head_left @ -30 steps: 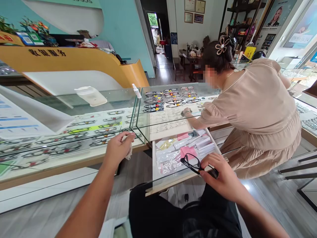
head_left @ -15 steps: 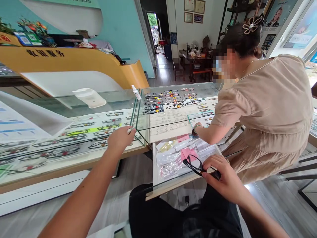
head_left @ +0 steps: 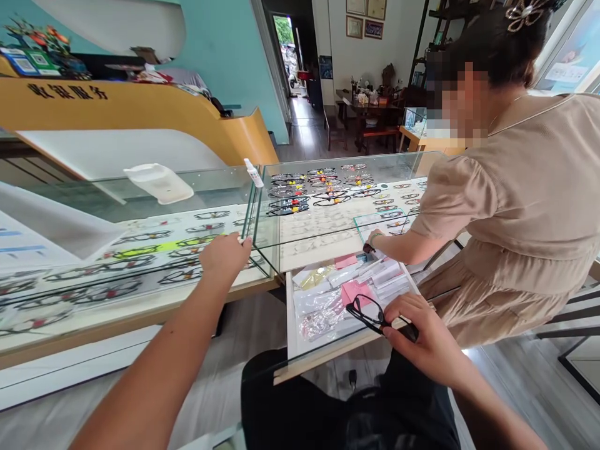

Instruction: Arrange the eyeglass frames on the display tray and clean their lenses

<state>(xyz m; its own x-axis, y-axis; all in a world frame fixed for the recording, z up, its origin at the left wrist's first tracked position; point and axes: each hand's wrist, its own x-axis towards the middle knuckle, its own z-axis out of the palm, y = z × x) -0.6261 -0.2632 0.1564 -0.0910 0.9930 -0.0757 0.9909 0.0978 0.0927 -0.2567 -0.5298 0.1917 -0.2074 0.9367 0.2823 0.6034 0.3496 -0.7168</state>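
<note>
Black-framed eyeglasses [head_left: 367, 314] are pinched between the thumb and fingers of my right hand [head_left: 424, 334], above the front of a pulled-out drawer [head_left: 289, 312]. Their lenses point left, and part of the frame is hidden by my fingers. My left hand [head_left: 225, 257] is closed over the glass top of the left display case [head_left: 206, 194], near the corner where the two cases meet. A tiny bit of white shows at its fingertips; what it is cannot be made out. Pink papers [head_left: 355, 292] and clear plastic packets [head_left: 323, 315] lie in the drawer.
Several spectacle frames [head_left: 288, 205] lie in rows inside the right case. A small white bottle [head_left: 254, 173] and a translucent white container [head_left: 159, 183] stand on the glass. At right, a person in a beige dress [head_left: 529, 169] leans over, one hand [head_left: 374, 240] at the right case.
The view has shifted slightly. The person at right now appears farther right and larger, with the hand still at the case. My hands keep nearly the same pose, the eyeglasses still in my right.
</note>
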